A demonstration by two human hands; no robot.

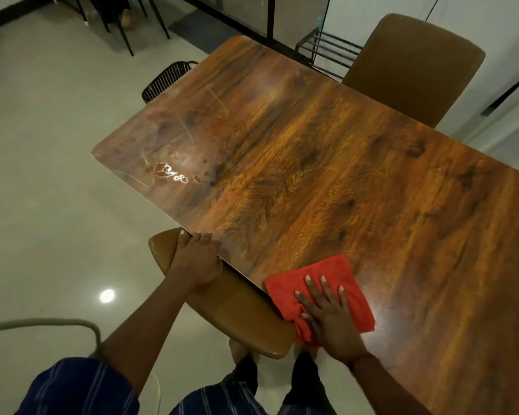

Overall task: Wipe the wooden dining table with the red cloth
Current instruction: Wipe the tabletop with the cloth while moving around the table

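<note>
One wooden table (327, 175), one red cloth (339, 277) under the right hand (330, 322), two hands, two tan chairs (222, 301) (one beneath the left hand (194, 259)), one black mesh chair (165, 79).

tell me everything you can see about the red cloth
The red cloth is a soft, matte fabric, likely a cleaning rag, in bright red with no pattern visible. It lies roughly flat and folded on the wooden dining table, at the near edge, with one bunched corner spilling over the edge toward the brown chair. The right hand presses down on it with spread fingers, palm flat. The left hand does not touch it; it grips the table edge.
</note>
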